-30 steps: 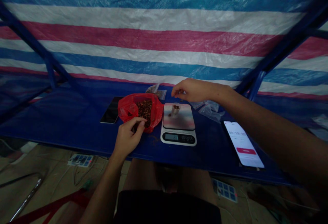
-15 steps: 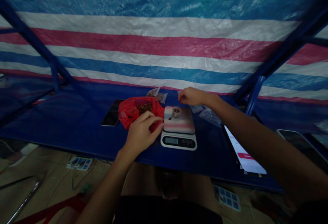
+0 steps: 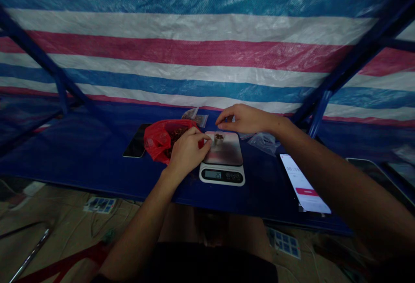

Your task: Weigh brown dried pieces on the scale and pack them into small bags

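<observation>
My left hand (image 3: 189,151) reaches across the red plastic bag (image 3: 157,138) to the left edge of the kitchen scale (image 3: 223,153). Its thumb and index fingertip come together over the metal plate; whatever may be between them is too small to make out. A small clear cup (image 3: 218,139) with brown bits inside stands on the plate, just right of those fingertips. Dried brown pieces (image 3: 177,135) fill the bag, partly covered by my left hand. Behind the scale my right hand (image 3: 243,119) hovers with loosely curved fingers, open, with nothing visible in it. The display appears to read 25.
Small filled zip bags (image 3: 201,120) lie behind the red bag. Clear plastic bags (image 3: 264,141) rest right of the scale. A dark phone (image 3: 135,142) lies on the left, a lit phone (image 3: 304,183) on the right. Striped sheeting (image 3: 194,52) hangs behind the blue table (image 3: 97,157).
My left hand has moved right onto the scale plate, its fingertips now covering where a small dark piece lay. My right hand has uncurled somewhat behind the scale.
</observation>
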Tool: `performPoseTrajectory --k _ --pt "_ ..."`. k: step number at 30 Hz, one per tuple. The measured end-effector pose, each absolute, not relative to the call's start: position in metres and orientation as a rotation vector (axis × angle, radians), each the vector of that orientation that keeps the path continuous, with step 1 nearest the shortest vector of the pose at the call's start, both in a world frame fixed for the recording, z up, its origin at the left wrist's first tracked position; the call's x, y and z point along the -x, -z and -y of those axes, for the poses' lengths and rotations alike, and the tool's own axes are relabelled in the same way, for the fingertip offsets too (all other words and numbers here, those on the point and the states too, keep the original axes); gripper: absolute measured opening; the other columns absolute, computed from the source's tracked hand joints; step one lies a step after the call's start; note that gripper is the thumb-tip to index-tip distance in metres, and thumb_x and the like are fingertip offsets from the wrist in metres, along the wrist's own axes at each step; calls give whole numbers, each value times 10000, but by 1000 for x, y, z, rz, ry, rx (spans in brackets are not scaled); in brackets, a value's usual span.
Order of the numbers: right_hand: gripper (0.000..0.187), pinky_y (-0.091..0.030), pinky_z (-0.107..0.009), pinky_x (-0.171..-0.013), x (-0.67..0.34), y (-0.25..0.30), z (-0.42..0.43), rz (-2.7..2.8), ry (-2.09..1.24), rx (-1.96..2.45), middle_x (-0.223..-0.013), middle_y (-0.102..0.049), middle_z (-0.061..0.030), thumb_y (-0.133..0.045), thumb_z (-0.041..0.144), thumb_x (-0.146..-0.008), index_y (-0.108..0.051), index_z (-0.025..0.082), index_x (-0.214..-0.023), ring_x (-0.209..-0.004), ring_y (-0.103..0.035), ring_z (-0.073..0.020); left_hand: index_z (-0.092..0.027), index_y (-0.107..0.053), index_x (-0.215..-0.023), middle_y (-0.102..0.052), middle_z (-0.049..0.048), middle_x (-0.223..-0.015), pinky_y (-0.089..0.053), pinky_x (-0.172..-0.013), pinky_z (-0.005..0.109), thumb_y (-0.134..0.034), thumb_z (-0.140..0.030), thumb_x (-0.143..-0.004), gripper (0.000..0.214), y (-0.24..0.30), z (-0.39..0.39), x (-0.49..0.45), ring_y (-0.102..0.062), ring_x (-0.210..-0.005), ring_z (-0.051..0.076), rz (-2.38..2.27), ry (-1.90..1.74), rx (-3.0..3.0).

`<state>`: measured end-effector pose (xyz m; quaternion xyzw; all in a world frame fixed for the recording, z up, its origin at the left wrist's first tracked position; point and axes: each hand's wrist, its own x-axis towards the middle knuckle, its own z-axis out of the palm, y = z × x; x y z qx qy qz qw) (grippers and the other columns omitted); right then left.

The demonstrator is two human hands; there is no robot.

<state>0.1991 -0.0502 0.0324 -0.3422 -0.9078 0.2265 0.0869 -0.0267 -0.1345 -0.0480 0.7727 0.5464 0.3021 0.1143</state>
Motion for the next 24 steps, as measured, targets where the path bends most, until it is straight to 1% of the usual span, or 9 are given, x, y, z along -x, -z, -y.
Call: performPoseTrajectory --k 3,7,10,14,16,20,22,24 --pt "318 -515 -315 -805 -206 -35 52 2629 -669 1030 -1062 -845 -82 -627 307 -944 -848 168 -1126 -887 -736 -211 -236 -851 -1078 -700 53 -1006 -552 -893 370 -655 -350 -1012 236 37 127 24 -703 -965 232 -1540 -987 -2249" --pt "312 -512 -323 -812 -209 -36 55 2616 -671 1040 -1048 -840 -84 -628 300 -937 -847 172 -1119 -882 -731 -213 -219 -842 -1150 -718 79 -1073 -568 -888 393 -647 -335 -1014 265 25 119 15 -714 -1003 256 -1501 -886 -2319" --pt "300 -500 -319 -808 -207 -36 61 2599 -664 1002 -1035 -837 -77 -625 291 -945 -845 167 -1106 -873 -723 -205 -210 -824 -1192 -741 85 -1121 -572 -936 413 -617 -336 -1029 292 23 121 20 -722 -1045 267 -1513 -889 -2312" --pt "276 -481 -306 -764 -191 -39 75 2552 -624 946 -953 -825 -58 -602 233 -964 -840 152 -1081 -780 -686 -177 -180 -808 -1091 -772 91 -1095 -561 -1001 426 -543 -277 -1044 286 27 131 53 -724 -1050 259 -1531 -987 -2286" --pt "273 -487 -301 -779 -173 -38 82 2560 -624 862 -962 -824 -54 -593 170 -960 -837 153 -1079 -784 -689 -169 -175 -795 -1084 -778 97 -1107 -555 -1019 434 -516 -246 -1040 291 31 138 74 -727 -1063 263 -1581 -987 -2272" --pt "327 -504 -298 -928 -115 -25 88 2701 -592 598 -1103 -831 -83 -566 41 -927 -836 159 -1068 -971 -724 -174 -163 -759 -1118 -770 111 -1096 -570 -954 424 -487 -230 -1042 289 45 155 105 -738 -1020 268 -1686 -902 -2281" --pt "343 -502 -295 -902 -85 -16 87 2868 -582 541 -1126 -835 -98 -554 19 -924 -834 147 -1077 -955 -724 -174 -153 -738 -1085 -763 123 -1062 -580 -914 431 -483 -224 -1043 267 53 164 114 -736 -979 279 -1762 -806 -2301" --pt "294 -487 -306 -799 -63 -9 84 3038 -484 614 -1088 -839 -126 -571 56 -934 -838 125 -1035 -879 -712 -188 -153 -729 -1107 -763 136 -1094 -589 -919 449 -505 -216 -1034 243 58 173 119 -738 -1006 298 -1840 -698 -2312"
